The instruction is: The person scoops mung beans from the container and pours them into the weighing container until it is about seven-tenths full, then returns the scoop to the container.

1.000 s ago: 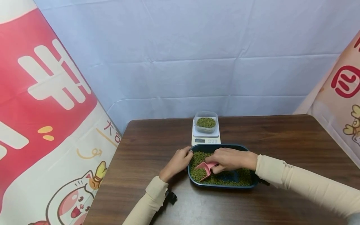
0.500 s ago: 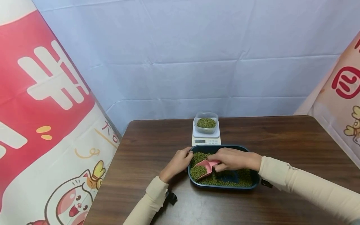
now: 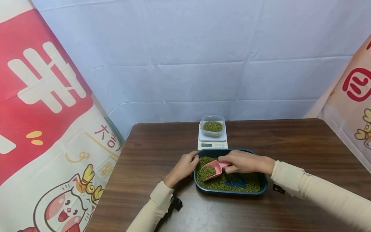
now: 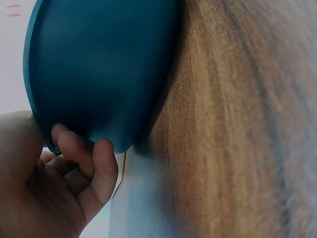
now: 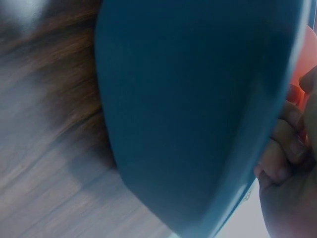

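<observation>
A dark blue tray (image 3: 232, 192) of green mung beans (image 3: 252, 183) stands on the table. My left hand (image 3: 183, 168) grips its left rim, thumb on top; in the left wrist view the fingers (image 4: 103, 168) curl against the outer wall (image 4: 106, 64). Over the beans, my right hand (image 3: 246, 162) holds a pink scoop (image 3: 218, 167) by its handle, with a heap of beans (image 3: 208, 172) in the bowl. The tray's wall (image 5: 188, 119) fills most of the right wrist view and hides part of the scoop there.
Behind the tray sits a white kitchen scale (image 3: 213, 145); its display is too small to read. A clear plastic container (image 3: 213, 133) on it holds more beans (image 3: 213, 126). The brown wooden table (image 3: 156, 141) ends at a pale cloth backdrop (image 3: 174, 80).
The right hand has drawn the scoop rightward and slightly toward the back of the tray, and its bowl now sits more level with beans. The left hand keeps its place on the rim.
</observation>
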Available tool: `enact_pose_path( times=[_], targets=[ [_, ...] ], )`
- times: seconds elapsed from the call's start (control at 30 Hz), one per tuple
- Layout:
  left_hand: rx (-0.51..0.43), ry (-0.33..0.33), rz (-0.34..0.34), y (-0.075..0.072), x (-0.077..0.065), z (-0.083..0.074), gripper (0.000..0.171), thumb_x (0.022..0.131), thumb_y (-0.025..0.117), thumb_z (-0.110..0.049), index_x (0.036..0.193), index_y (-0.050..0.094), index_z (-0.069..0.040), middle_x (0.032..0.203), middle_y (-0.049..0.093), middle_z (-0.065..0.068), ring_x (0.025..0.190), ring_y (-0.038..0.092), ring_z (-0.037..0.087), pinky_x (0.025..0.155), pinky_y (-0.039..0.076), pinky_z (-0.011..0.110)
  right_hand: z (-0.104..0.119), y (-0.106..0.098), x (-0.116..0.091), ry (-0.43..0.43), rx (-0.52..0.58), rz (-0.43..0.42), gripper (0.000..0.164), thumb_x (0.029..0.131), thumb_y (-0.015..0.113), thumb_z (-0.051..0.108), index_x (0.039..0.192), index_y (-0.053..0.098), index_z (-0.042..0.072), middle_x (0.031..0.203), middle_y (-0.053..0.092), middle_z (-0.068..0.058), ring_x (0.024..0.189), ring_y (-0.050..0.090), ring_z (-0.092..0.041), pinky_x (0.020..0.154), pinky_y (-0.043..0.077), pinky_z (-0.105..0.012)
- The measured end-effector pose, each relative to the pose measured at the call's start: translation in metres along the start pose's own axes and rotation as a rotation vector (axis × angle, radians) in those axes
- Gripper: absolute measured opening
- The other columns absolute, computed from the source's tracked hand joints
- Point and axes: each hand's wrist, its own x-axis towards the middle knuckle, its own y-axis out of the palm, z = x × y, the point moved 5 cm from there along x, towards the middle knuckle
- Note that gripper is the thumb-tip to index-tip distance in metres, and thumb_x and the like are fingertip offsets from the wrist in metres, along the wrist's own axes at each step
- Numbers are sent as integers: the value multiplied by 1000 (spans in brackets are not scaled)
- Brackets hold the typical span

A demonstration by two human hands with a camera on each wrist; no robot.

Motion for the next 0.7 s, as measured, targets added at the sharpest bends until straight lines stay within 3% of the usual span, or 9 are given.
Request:
enact_pose_path(
  times=[0.4,0.7],
  targets=[
    [-6,13,5,0,-1,-1,29,106,37,-25,122,59,-16,60,56,7,38,54,19,36,50,30,-5,-7,-7,-15,-17,-58,21,94,56,11,84,47,26,61,28,13,48,19,-1,48,20,-14],
    [1,12,-3,0,-2,-1,29,105,37,-25,119,60,-15,62,56,7,37,54,18,35,50,29,-7,-18,-12,16,-33,-86,22,88,58,7,84,48,26,60,29,15,48,22,1,47,21,-14]
  ],
)
